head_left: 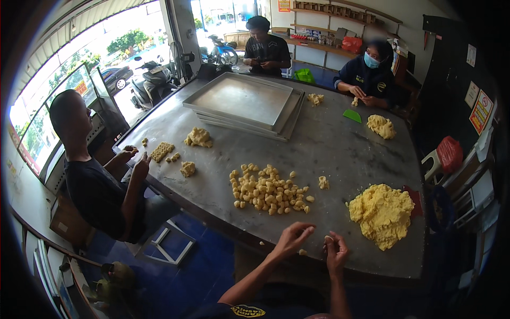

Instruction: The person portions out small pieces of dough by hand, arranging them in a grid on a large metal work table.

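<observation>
Above the table's near edge, my left hand has its fingers stretched out and the thumb apart, with nothing seen in it. Close by, my right hand is closed in a pinch; a small pale spot shows at the fingertips, too small to name. Beyond my hands lies a heap of pale yellow dough balls. A small dough lump sits to the right of that heap. Further right is a large crumbly mound of yellow dough. One little dough bit lies at the edge between my forearms.
Stacked metal trays stand on the far side of the metal table. A person works at the left and two others at the far side, with dough lumps near them. A green scraper lies far right.
</observation>
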`<state>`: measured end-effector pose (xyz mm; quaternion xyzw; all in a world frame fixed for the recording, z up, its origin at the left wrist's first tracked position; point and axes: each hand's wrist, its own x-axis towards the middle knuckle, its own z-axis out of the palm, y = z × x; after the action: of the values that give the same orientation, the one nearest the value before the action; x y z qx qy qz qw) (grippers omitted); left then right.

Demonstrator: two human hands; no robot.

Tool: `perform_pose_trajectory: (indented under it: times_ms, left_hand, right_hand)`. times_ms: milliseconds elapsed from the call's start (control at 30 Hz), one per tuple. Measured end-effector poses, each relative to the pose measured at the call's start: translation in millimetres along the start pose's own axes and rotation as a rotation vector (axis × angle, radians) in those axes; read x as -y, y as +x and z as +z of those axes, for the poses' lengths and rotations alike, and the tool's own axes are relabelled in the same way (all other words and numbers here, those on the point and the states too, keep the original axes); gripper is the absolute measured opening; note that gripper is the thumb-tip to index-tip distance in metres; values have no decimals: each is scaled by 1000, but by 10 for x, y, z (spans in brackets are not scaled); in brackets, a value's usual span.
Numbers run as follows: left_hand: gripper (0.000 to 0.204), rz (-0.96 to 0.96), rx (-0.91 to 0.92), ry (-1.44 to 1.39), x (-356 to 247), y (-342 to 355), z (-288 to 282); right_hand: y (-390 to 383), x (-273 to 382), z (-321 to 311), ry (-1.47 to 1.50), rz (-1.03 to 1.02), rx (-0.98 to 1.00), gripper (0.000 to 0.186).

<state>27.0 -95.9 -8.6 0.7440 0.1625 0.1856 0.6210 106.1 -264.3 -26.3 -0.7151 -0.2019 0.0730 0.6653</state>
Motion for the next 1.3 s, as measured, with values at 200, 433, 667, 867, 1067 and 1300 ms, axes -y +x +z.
perform_pose_trajectory:
  times_ms: [200, 433, 667, 867, 1067, 1300]
  left_hand:
    - [41, -68, 229, -195, 74, -122, 225]
    - [32, -43, -75, -556, 238, -60, 127]
    - [31, -310, -80, -554, 149, 6, -435]
    - [27, -141, -143, -215, 293, -27, -405]
    - [29, -110, -103, -374, 348, -16, -402]
    - [31, -82, -54, -481, 301, 59, -426]
  right_hand:
    - [-54, 18, 140, -273, -389, -21, 29]
    - [-134, 231, 162, -303, -354, 262, 35]
    - [-76, -7, -14, -257, -118, 166, 22]
    - [-101, 38, 34, -287, -153, 175, 19]
    - [-93, 61, 39, -306, -179, 181, 18]
    - [-89, -2, 54, -309, -187, 175, 17]
